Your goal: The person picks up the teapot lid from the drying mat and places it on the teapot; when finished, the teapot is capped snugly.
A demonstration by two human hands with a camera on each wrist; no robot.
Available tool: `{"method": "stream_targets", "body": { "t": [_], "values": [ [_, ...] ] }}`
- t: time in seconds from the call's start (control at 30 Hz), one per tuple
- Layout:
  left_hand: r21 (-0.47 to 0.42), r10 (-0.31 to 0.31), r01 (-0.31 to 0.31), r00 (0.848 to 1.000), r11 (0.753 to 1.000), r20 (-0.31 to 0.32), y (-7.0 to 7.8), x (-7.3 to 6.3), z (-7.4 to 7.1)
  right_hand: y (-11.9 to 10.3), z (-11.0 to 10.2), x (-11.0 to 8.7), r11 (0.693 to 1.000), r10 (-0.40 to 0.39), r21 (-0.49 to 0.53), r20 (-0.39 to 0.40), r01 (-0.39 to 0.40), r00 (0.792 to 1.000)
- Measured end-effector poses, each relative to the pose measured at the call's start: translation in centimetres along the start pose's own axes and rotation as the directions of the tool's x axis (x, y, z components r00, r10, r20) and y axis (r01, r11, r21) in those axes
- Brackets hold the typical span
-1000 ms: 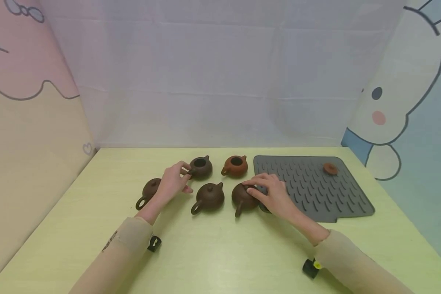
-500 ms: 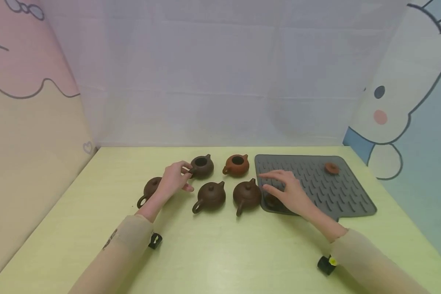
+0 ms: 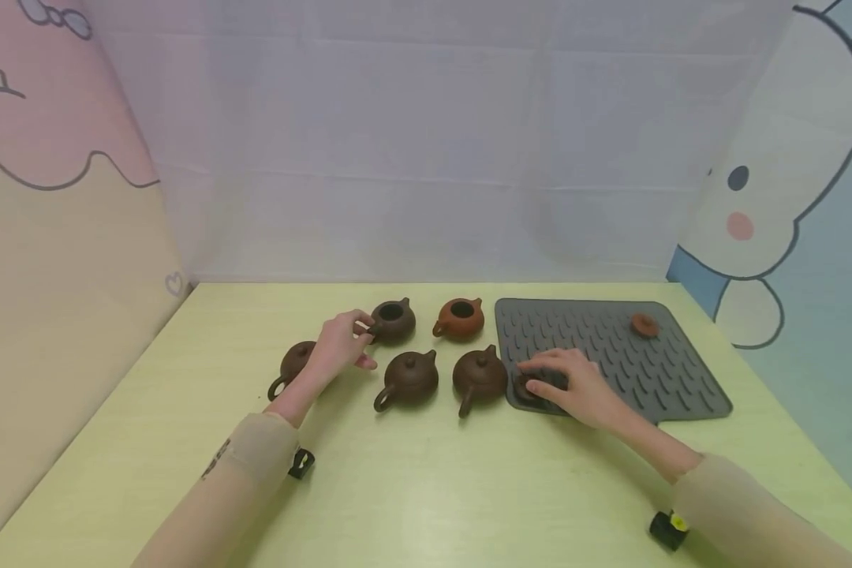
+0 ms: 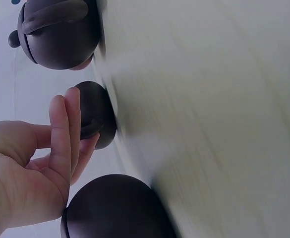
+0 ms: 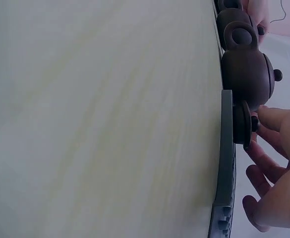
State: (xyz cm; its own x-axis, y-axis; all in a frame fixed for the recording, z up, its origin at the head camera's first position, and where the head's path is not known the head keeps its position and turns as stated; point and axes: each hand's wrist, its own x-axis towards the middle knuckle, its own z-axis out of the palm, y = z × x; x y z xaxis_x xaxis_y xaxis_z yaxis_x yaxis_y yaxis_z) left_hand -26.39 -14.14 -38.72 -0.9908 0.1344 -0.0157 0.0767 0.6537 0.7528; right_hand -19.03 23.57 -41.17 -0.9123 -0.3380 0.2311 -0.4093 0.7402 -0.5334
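My left hand (image 3: pixel 339 344) pinches the handle of a dark brown teapot (image 3: pixel 397 327) whose top is uncovered, at the back of the table. On the near left corner of the grey mat (image 3: pixel 610 363) lies a dark round teapot lid (image 5: pixel 241 124). The thumb and fingers of my right hand (image 3: pixel 578 388) close about its knob, the lid flat on the mat. Just left of that lid stands a lidded dark teapot (image 3: pixel 480 379). Another lidded dark teapot (image 3: pixel 410 379) is beside it, between my hands.
A reddish-brown teapot (image 3: pixel 461 319), open at the top, stands at the back. Its colour matches a small lid (image 3: pixel 644 325) on the mat's far right. A further dark teapot (image 3: pixel 297 361) sits partly behind my left wrist. Fabric walls border the table (image 3: pixel 412 489).
My right hand has left the lid of the right-hand dark teapot, moved right and lowered onto the dark lid on the mat. My left hand stays at the open teapot's handle.
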Motion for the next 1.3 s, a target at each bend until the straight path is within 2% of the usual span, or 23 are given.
{"method": "stream_targets", "body": {
  "t": [0.17,0.33,0.53,0.7,0.97,1.3],
  "values": [
    [-0.017,0.004,-0.004,1.000,1.000,0.008,0.1,0.1,0.2,0.4,-0.2,-0.4,0.999,0.049,0.018,0.024,-0.050,0.999],
    [-0.024,0.011,-0.011,1.000,1.000,0.009,0.2,0.1,0.1,0.8,-0.4,-0.4,0.999,0.040,0.035,0.034,-0.042,0.999],
    [-0.046,0.008,-0.008,1.000,0.999,0.011,0.2,0.1,0.1,0.7,-0.9,0.3,0.998,0.019,0.055,0.059,-0.022,0.998],
    [-0.086,0.002,0.001,1.000,0.996,0.030,0.3,0.0,0.0,0.4,-1.8,1.2,0.993,0.070,0.086,0.070,-0.076,0.995],
    [-0.105,-0.013,0.017,0.999,0.994,0.040,0.1,0.1,0.3,-0.6,-2.9,3.5,0.983,0.102,0.144,0.070,-0.111,0.992],
    [-0.168,-0.030,0.034,0.999,0.985,0.029,-0.4,-0.2,0.7,-3.1,-3.1,8.4,0.953,0.119,0.268,0.084,-0.137,0.989]
  ]
}}
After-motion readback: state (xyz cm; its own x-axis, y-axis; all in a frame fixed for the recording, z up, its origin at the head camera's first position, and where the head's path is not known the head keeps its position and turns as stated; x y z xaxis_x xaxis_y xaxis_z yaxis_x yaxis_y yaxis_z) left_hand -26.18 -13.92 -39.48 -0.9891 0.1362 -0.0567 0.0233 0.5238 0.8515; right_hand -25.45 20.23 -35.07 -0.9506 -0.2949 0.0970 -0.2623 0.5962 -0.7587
